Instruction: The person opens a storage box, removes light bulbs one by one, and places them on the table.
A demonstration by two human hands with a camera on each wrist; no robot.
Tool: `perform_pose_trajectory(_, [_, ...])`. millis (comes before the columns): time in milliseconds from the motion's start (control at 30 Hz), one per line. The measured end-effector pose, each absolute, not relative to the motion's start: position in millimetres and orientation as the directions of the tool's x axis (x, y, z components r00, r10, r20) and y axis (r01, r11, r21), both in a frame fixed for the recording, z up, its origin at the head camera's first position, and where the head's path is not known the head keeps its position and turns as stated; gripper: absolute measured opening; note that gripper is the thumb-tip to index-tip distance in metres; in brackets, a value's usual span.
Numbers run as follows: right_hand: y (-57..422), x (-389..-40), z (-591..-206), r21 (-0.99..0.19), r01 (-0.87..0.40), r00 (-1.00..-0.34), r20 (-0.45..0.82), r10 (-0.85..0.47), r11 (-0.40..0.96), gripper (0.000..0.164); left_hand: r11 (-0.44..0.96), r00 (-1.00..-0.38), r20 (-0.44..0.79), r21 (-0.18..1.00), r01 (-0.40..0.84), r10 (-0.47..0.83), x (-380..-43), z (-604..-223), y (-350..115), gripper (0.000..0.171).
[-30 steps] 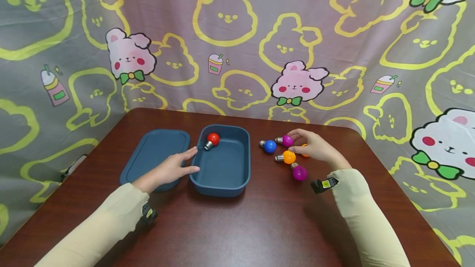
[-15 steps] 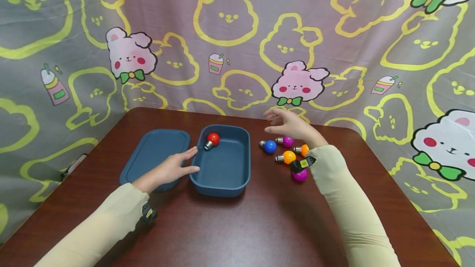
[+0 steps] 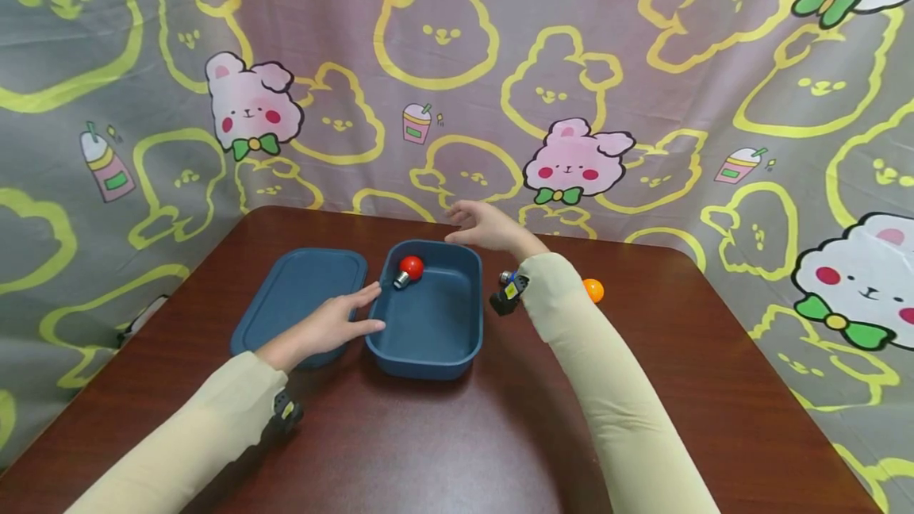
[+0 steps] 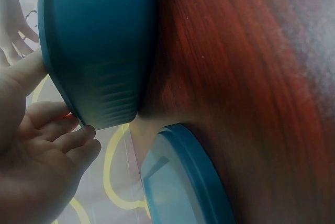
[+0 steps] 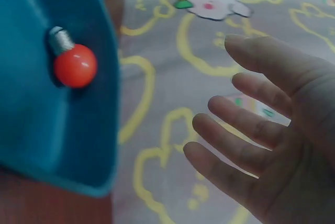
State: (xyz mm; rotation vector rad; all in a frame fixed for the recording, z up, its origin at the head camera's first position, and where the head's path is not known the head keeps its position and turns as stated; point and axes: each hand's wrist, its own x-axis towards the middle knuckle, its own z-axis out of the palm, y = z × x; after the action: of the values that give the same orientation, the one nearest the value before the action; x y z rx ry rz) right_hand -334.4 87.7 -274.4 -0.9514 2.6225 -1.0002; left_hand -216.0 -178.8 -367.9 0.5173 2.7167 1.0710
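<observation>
A red light bulb [image 3: 412, 266] with a metal screw base lies in the far left corner of a blue rectangular box [image 3: 421, 369]. My left hand [image 3: 330, 329] rests on the box's left rim, thumb and fingertips touching it. In the left wrist view, its fingers [image 4: 84, 137] lie loosely bent along the rim. Above the box's far right corner hovers my right hand [image 3: 493, 228]. The right wrist view shows that hand [image 5: 272, 124] with spread fingers and nothing in it, apart from the box and the red bulb [image 5: 76, 66].
A flat blue lid [image 3: 300, 292] lies left of the box, partly behind my left hand. Right of the box, my right sleeve hides most of the loose bulbs. Part of a blue bulb [image 3: 506, 277] and an orange bulb [image 3: 594, 290] show. A patterned curtain [image 3: 443, 109] hangs behind the table.
My right hand has moved left from over the loose bulbs to the box's far right corner. Its sleeve now covers most of those bulbs. The left hand has stayed still.
</observation>
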Motion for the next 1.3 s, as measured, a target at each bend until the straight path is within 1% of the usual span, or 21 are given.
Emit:
perform_pose_trajectory(267, [45.6,-337.9,-299.1,-0.582,-0.477,-0.775,-0.075,-0.628,0.658,0.048,0.688,-0.924,-0.046,0.681,0.249,0.38,-217.2,-368.4,-179.1,0.073])
perform_pose_trajectory(367, [35.8,-337.4,-303.9,-0.572,-0.441,-0.783,-0.132,-0.608,0.692,0.047,0.684,-0.921,-0.044,0.684,0.255,0.387,-217.6,-368.6,-179.3,0.075])
perform_pose_trajectory(600, [25.1,-335.3,-313.2,-0.591,-0.336,-0.807,-0.22,-0.547,0.733,0.045,0.688,-0.921,-0.05,0.681,0.251,0.386,-217.2,-368.6,-179.3,0.075])
perform_pose_trajectory(767, [18.4,-335.1,-319.7,-0.613,-0.288,-0.795,-0.275,-0.541,0.736,0.048,0.687,-0.924,-0.053,0.685,0.243,0.379,-215.6,-366.5,-178.4,0.073])
perform_pose_trajectory(967, [10.3,-330.9,-325.7,-0.54,-0.254,-0.791,-0.361,-0.494,0.802,0.055,0.683,-0.924,-0.054,0.691,0.238,0.378,-215.8,-366.1,-178.2,0.07])
perform_pose_trajectory(1167, [7.4,-326.7,-328.1,-0.501,-0.23,-0.82,-0.361,-0.443,0.835,0.055,0.687,-0.925,-0.054,0.686,0.239,0.376,-216.3,-366.3,-178.6,0.072])
perform_pose_trajectory(1300, [7.6,-324.9,-330.4,-0.489,-0.244,-0.829,-0.343,-0.442,0.837,0.048,0.683,-0.924,-0.045,0.687,0.247,0.38,-215.7,-366.6,-178.6,0.074])
